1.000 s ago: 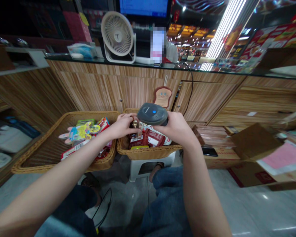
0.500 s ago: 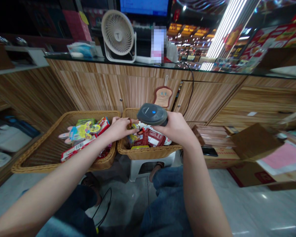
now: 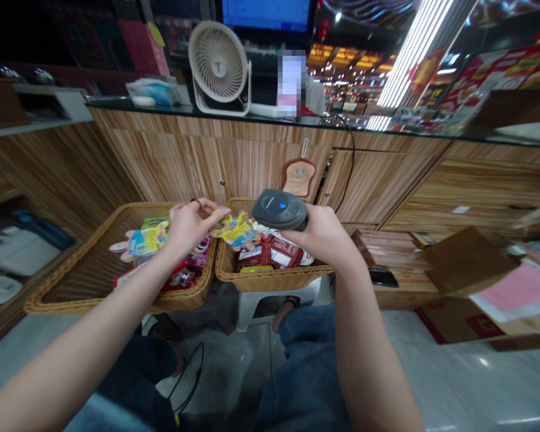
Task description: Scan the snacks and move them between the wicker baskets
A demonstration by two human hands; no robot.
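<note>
My left hand [image 3: 192, 223] pinches a yellow and blue cartoon-shaped snack package [image 3: 236, 230] at its left end, over the gap between two wicker baskets. In my right hand [image 3: 326, 235] is a dark grey barcode scanner [image 3: 279, 209], its head pointing left above the right basket [image 3: 270, 279]. Brown and red snack packets [image 3: 284, 252] lie in that basket, under the scanner. The left basket [image 3: 63, 305] holds a similar cartoon-shaped package [image 3: 144, 240], with red and purple packets partly hidden by my left forearm.
A white stool [image 3: 252, 303] supports the right basket. Behind stands a wood-grain counter [image 3: 175, 162] bearing a white fan [image 3: 219, 66] and a monitor [image 3: 265, 13]. A bread-shaped plush [image 3: 299, 177] hangs there. Cardboard boxes [image 3: 470, 261] and a phone [image 3: 383, 276] are at the right.
My left hand has drawn back leftward from the right basket, lifting the cartoon-shaped package from among the packets. My right hand with the scanner stays nearly in place.
</note>
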